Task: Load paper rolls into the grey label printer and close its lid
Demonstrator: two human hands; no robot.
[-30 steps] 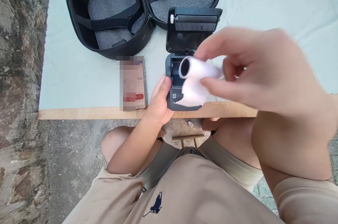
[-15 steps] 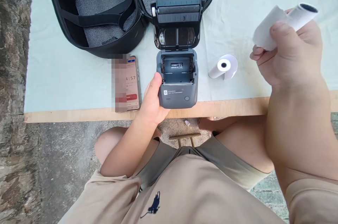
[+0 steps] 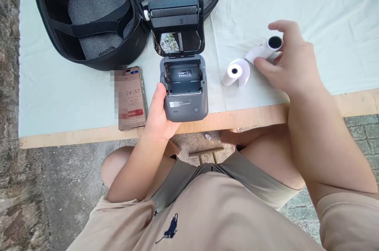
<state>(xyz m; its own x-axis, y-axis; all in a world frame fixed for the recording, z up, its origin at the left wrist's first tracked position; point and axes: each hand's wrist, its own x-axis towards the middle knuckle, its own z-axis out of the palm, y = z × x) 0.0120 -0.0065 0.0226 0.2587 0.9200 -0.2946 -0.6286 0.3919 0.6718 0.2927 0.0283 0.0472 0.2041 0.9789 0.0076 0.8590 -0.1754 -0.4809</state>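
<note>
My left hand (image 3: 161, 118) grips a dark grey portable label printer (image 3: 188, 109) by its lower left side, thumb on the edge. Its lid (image 3: 177, 26) stands raised, and the paper bay (image 3: 185, 75) inside holds no roll. On the right, a white paper roll (image 3: 268, 47) with a dark core and a loose end rests on the cloth. My right hand (image 3: 296, 55) is around this roll with thumb and forefinger spread apart; the thumb lies close to the loose paper. Left of it sits a smaller white paper roll (image 3: 231, 75) with its end curling out.
An open black case (image 3: 127, 51) with grey foam lies at the upper left. A phone (image 3: 134, 101) showing a timer lies left of the printer. Pale cloth (image 3: 334, 26) covers the table, whose wooden front edge (image 3: 245, 116) runs before my knees.
My right hand has come down and left, lowering the paper roll to the cloth beside the smaller roll, and its fingers have spread. My left hand still holds the printer; the view has shifted slightly.
</note>
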